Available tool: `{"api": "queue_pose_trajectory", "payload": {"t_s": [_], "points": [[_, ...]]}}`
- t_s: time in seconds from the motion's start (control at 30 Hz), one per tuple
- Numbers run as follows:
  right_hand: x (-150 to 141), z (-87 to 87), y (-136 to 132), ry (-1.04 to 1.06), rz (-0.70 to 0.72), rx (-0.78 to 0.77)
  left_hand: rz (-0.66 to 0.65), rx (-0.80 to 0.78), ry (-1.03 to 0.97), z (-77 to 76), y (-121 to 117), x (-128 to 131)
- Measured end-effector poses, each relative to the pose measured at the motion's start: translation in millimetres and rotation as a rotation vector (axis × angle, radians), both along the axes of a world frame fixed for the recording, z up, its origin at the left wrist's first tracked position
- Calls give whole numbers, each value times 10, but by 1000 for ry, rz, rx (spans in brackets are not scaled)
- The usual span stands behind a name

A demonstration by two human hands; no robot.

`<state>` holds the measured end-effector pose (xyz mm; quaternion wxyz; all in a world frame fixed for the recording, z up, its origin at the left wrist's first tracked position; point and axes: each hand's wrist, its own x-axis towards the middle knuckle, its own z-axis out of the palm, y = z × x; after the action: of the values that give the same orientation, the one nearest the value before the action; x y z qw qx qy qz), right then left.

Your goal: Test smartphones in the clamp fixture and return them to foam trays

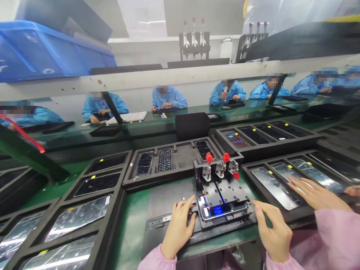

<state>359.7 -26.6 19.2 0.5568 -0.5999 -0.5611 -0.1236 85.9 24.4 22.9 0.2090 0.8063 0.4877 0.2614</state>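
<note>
A black clamp fixture (225,195) with three red-handled toggle clamps (222,161) stands on a dark mat in front of me. In its front slot lies a phone (218,210) with a lit blue screen, under the black press plates. My left hand (178,228) lies flat at the fixture's left edge, fingers spread, fingertips touching the phone's left end, holding nothing. Resting at the fixture's right front corner is my right hand (272,232), its fingers loosely stretched and also holding nothing.
Black trays of phones (84,210) flank the mat left and right (281,176), with more behind (163,163). A co-worker's pink-sleeved hand (313,193) rests on the right tray. Across a green conveyor (157,125) sit several people in blue coats. A blue bin (42,52) stands on the shelf overhead.
</note>
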Motion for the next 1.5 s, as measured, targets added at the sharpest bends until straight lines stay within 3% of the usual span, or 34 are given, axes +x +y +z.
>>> {"api": "queue_pose_trajectory", "payload": {"t_s": [0.6,1.5], "points": [[34,-51,-68,55,10,-70,-7,-41,-73,-14,-2,-7],[10,-32,-60,46,18,-54,-19,-29,-88,-12,-5,-13]]}}
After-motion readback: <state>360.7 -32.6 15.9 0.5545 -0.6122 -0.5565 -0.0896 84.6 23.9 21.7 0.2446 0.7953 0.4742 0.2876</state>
